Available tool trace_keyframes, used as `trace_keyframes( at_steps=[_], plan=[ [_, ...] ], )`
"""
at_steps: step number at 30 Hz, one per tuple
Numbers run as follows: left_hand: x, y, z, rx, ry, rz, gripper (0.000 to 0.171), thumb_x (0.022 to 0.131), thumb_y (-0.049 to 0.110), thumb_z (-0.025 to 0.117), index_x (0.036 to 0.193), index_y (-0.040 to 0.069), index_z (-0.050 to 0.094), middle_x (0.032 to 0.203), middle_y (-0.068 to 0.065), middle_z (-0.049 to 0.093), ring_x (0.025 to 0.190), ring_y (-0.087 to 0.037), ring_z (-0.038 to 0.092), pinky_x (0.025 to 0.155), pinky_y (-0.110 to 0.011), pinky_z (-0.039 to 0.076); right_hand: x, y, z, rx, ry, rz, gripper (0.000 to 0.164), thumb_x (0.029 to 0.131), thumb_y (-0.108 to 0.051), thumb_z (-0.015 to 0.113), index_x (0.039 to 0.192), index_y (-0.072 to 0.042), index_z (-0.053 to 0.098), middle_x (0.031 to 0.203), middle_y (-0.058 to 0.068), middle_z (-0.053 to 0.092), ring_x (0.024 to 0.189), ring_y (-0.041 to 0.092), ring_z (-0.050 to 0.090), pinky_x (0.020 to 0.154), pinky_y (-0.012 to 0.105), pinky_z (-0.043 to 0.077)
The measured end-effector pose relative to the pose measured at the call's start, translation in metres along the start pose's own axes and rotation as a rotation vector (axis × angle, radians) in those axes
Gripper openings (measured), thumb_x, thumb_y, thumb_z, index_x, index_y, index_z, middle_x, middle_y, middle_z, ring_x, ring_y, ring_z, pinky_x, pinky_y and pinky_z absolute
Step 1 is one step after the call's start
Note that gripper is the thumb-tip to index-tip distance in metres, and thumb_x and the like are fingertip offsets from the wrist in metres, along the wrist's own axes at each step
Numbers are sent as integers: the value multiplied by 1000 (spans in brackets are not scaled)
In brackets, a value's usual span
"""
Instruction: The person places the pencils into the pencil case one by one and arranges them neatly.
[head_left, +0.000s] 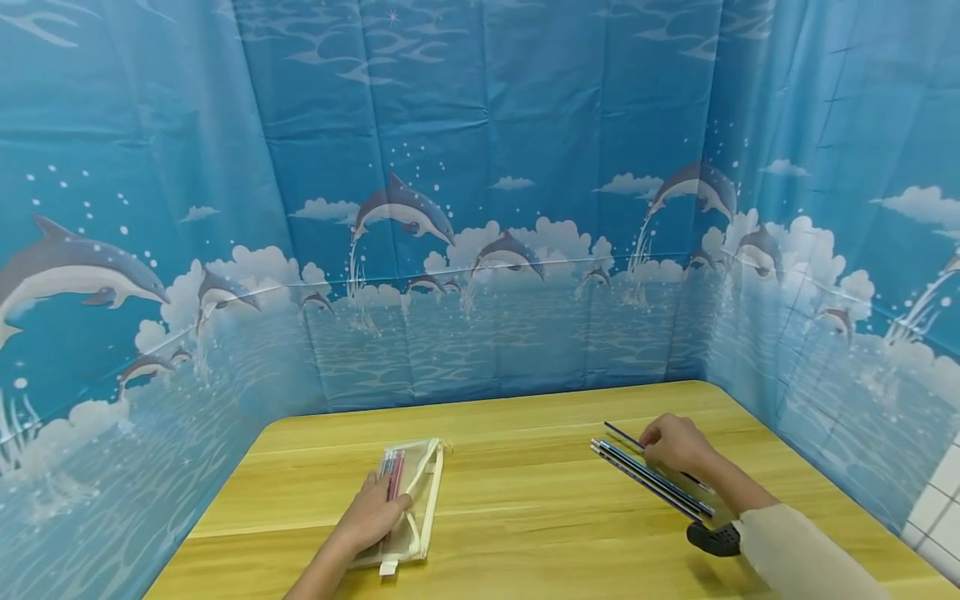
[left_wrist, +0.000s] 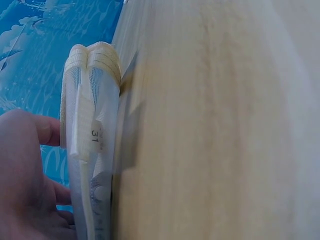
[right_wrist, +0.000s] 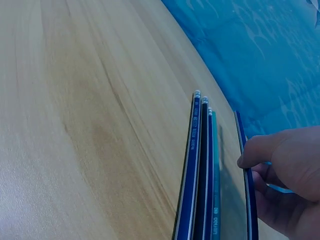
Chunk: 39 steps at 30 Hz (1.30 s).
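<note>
My left hand point(head_left: 372, 512) rests on a pale mesh zip pouch point(head_left: 430, 508) lying on the table, with its thumb toward the zipped side. Inside the pouch several pencils point(head_left: 397, 467) show through, one of them pink. In the left wrist view the fingers touch the upper face of the pouch point(left_wrist: 102, 80), near a white tag. At the right, my right hand point(head_left: 677, 446) pinches a dark blue pencil point(right_wrist: 250, 205) between thumb and fingers. Close beside it lies a row of several pencils point(head_left: 648, 477), mostly dark blue, plus a teal one point(right_wrist: 216, 175).
The wood-grain table point(head_left: 517, 500) stretches between the pouch and the pencils. A blue dolphin-print curtain point(head_left: 480, 333) hangs behind it and along both sides. White tiles point(head_left: 937, 508) show at the far right. A black strap piece point(head_left: 714, 540) sits at the right wrist.
</note>
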<state>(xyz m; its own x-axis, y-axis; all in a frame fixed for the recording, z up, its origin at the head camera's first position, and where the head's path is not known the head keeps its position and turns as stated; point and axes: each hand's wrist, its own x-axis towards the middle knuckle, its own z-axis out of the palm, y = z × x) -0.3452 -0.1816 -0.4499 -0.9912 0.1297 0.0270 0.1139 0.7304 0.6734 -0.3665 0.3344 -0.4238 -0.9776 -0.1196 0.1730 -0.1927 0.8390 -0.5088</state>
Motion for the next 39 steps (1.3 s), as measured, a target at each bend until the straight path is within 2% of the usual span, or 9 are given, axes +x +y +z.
trace_keyframes(
  at_steps=[6,13,22,28,33,39],
  plan=[
    [1,0,-1,-2,-5,2,82,94,35,58,150,-20,35,157,-45,18,147,-58,18,114,-68,23,2,-6,-2,13,-2,3,20,88,0,69,106,5,77,99,10,73,91,33,67,72,47,58],
    [1,-1,-1,-8,-1,3,82,94,35,59,150,-20,34,158,-45,17,147,-58,17,115,-68,23,4,-15,1,36,-3,3,16,90,-2,74,104,4,77,96,7,72,87,28,66,70,45,58],
    [-2,-1,0,-13,3,3,81,95,34,58,150,-19,34,158,-44,17,147,-58,17,115,-68,22,8,-29,5,20,-6,-82,15,88,0,73,101,3,78,94,5,73,86,26,66,73,47,57],
    [-3,0,1,-25,5,13,80,95,35,59,150,-18,36,157,-45,17,146,-60,19,114,-69,23,9,-36,8,23,-15,-108,13,88,-1,74,99,1,80,94,5,74,86,26,68,72,46,58],
    [-3,0,2,-21,11,15,79,96,35,59,149,-19,37,157,-46,17,145,-61,19,113,-70,23,9,-42,14,58,-22,-105,13,87,0,74,99,1,80,94,7,74,86,27,69,71,45,58],
    [-1,-2,1,-16,14,14,79,96,35,59,149,-19,37,157,-46,17,145,-61,20,113,-70,24,10,-48,22,80,-18,-92,11,87,0,76,97,-1,80,89,2,73,80,22,67,68,41,57]
  ],
)
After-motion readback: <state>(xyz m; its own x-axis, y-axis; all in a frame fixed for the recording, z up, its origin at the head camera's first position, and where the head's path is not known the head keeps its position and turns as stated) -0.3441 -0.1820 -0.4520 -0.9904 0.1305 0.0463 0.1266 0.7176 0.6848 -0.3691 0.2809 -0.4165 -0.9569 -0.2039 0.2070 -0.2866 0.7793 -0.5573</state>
